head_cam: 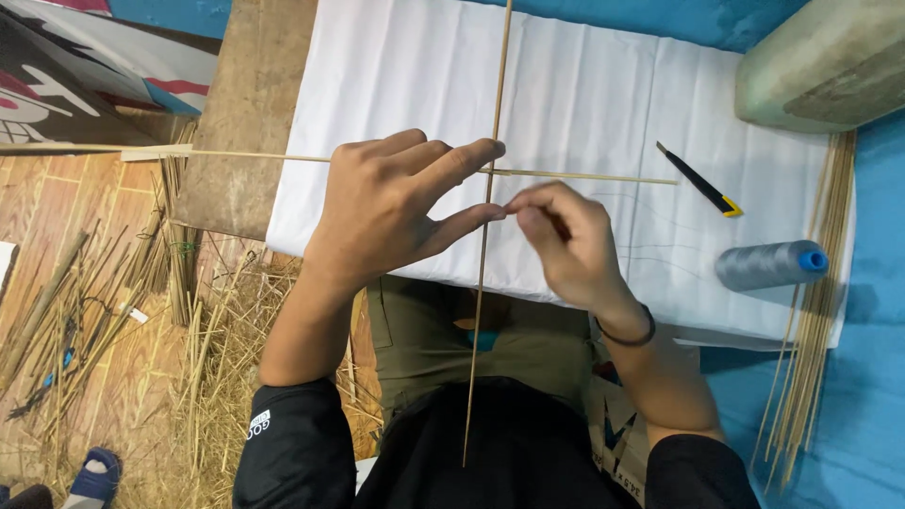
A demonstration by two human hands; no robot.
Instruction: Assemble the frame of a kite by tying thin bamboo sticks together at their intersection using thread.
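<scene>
Two thin bamboo sticks form a cross above a white sheet (pixel 584 85): a long upright stick (pixel 497 94) and a horizontal stick (pixel 603 176). My left hand (pixel 396 203) pinches them at the crossing, index finger and thumb on the upright stick. My right hand (pixel 566 240) is closed beside it, fingertips pinching fine grey thread at the upright stick just below the crossing. Thin thread strands trail rightward across the sheet.
A grey thread spool with a blue core (pixel 771 265) and a black-and-yellow utility knife (pixel 699 179) lie on the sheet at right. A bundle of bamboo sticks (pixel 815 311) runs along the right edge. Straw and stick scraps (pixel 189 330) litter the wooden floor left.
</scene>
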